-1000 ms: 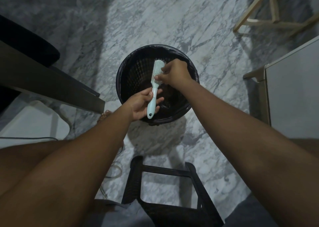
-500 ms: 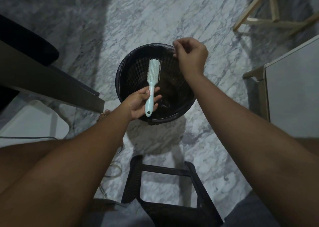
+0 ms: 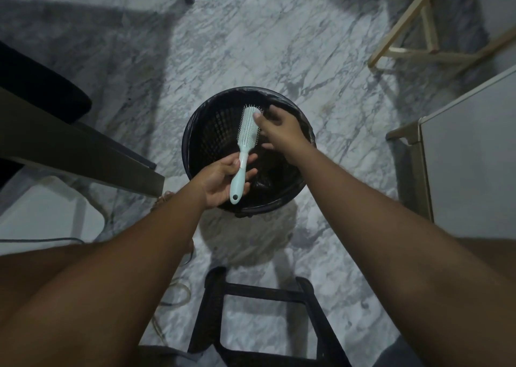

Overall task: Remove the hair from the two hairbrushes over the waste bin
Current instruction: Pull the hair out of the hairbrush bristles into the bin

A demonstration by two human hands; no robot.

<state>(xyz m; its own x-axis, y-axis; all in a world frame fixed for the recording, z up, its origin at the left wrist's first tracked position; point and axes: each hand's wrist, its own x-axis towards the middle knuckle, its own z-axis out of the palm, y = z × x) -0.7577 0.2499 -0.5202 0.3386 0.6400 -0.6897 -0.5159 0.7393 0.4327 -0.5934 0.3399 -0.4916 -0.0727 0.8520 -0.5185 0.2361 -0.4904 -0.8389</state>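
A pale mint hairbrush is held by its handle in my left hand, bristle head pointing away from me over the black waste bin. My right hand hovers over the bin just right of the brush head, fingers spread, thumb tip touching the bristles near the top. Dark clumps lie in the bottom of the bin. Only one hairbrush is in view.
The bin stands on a grey marble floor. A dark table edge juts in at the left. A white cabinet stands at the right, a pale wooden frame at the back right, a black stool below my arms.
My right hand pulled away from the brush up past the bin's far rim, fingers pinched, then came back down to the brush head with fingers spread. My left hand kept the brush steady.
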